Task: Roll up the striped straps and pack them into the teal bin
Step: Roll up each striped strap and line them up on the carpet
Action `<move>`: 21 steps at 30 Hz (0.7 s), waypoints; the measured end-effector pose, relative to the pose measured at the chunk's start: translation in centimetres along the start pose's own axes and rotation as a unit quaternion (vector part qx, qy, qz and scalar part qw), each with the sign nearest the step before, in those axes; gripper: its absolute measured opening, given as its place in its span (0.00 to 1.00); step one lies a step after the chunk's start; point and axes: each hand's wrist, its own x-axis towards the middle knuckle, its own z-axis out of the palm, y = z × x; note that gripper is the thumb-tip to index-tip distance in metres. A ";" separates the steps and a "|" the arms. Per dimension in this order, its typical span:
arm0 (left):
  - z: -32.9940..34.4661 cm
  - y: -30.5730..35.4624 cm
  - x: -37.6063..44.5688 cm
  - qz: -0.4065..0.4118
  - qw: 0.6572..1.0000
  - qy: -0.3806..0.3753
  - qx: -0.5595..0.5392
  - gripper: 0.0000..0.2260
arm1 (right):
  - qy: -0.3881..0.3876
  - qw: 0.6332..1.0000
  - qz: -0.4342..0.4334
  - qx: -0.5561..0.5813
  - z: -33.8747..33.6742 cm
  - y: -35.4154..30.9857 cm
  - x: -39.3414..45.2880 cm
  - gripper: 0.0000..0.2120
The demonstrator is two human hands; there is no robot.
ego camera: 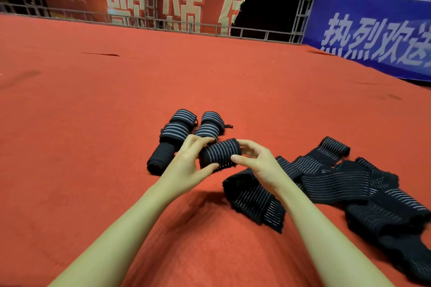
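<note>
Mid-frame, a rolled strap [220, 155] is pinched at either end by left hand [186, 163] and right hand [257, 163], long axis between both grips; teal bin unseen.

Carpeted floor [93, 123] carries everything. Five rolled straps [184, 133] lie in two short rows at centre, running away from the person. One more roll [220, 155] sits just in front of them, lifted off the floor between the left hand [186, 163] and right hand [256, 161]. Loose straps [338, 184] lie heaped to the right, reaching toward the right edge; one flat strap [254, 200] lies under the right forearm. Banners [140, 0] stand behind, along the floor's far edge.
</note>
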 end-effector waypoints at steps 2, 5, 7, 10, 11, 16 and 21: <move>0.3 -0.2 -0.4 0.000 0.999 0.003 0.034 0.24 | 0.014 1.000 0.004 -0.007 0.4 0.4 0.2 0.14; 0.9 -0.6 -1.2 -0.025 0.997 0.042 0.062 0.24 | 0.046 0.999 0.005 -0.022 1.8 1.0 0.8 0.15; 1.5 -1.0 -1.8 -0.039 0.993 0.064 0.091 0.24 | 0.065 0.997 0.003 -0.032 3.1 1.6 1.2 0.17; 2.4 -1.8 -2.9 -0.054 0.987 0.062 0.139 0.22 | 0.088 0.994 -0.008 -0.058 4.7 2.8 1.6 0.17; 2.4 -2.1 -3.3 -0.059 0.986 0.057 0.146 0.22 | 0.089 0.994 -0.010 -0.064 5.1 3.2 1.9 0.17; 1.9 -4.6 -4.4 -0.048 0.975 0.030 0.217 0.22 | 0.073 0.992 -0.003 -0.099 7.0 5.2 3.5 0.15; 1.8 -6.9 -4.1 -0.043 0.953 0.031 0.297 0.24 | 0.065 0.990 -0.003 -0.125 8.6 7.3 5.9 0.16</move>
